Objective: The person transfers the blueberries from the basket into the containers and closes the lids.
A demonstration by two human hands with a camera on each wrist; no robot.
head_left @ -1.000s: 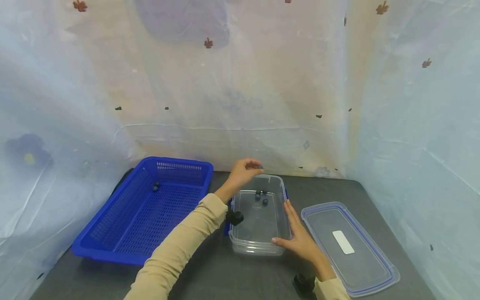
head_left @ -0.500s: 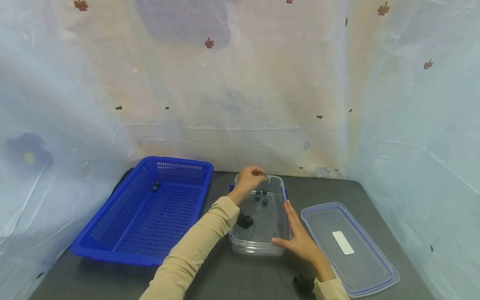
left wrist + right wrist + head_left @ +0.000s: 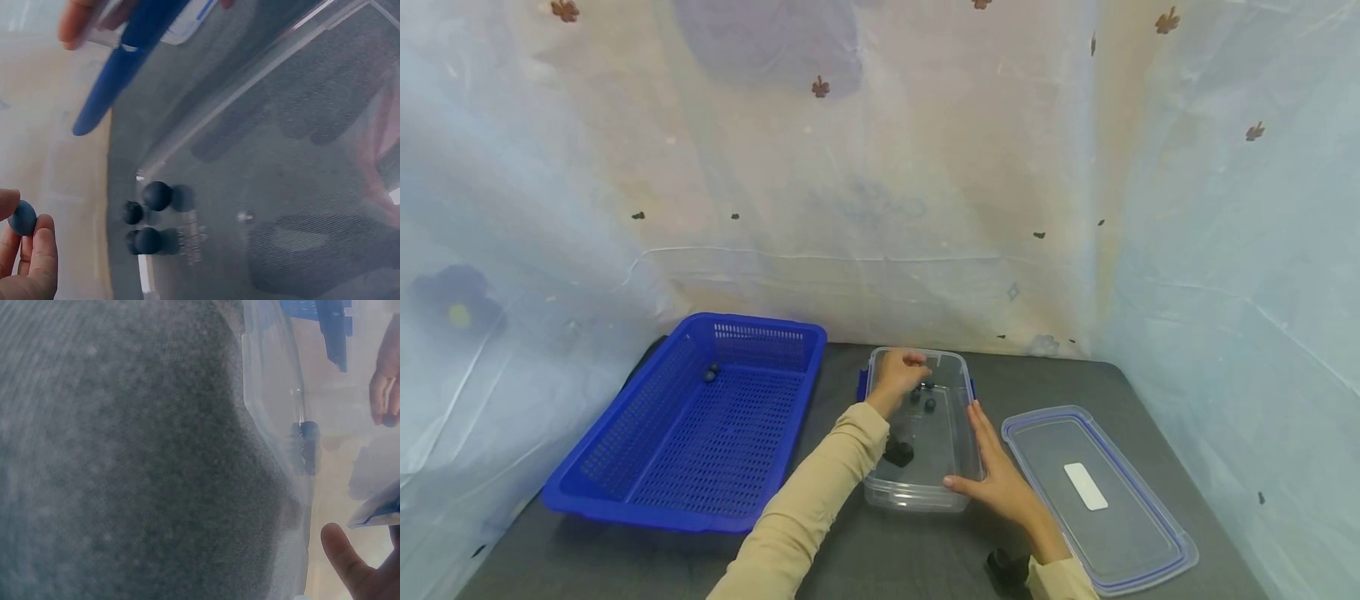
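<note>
My left hand (image 3: 897, 377) hovers over the far end of a clear plastic food container (image 3: 925, 450). In the left wrist view, its thumb and fingers pinch a small dark-blue ball (image 3: 24, 219), blueberry-like in size and colour. Several similar balls (image 3: 157, 195) lie on the container's floor near its far wall. My right hand (image 3: 997, 483) rests against the container's right side, fingers straight along the wall and thumb spread toward the near corner. The right wrist view shows that thumb (image 3: 347, 559) extended, with the rest of the hand mostly out of frame.
To the left stands a blue slotted plastic basket (image 3: 700, 442), with a few dark balls (image 3: 710, 375) in its far left part. A clear lid (image 3: 1120, 508) with a blue seal lies right of the container. Behind the grey-covered table hangs a patterned plastic sheet (image 3: 880, 208).
The left hand has moved slightly right and lower, from the container's far rim to over its inside, still pinching the ball. The right hand stays in place.
</note>
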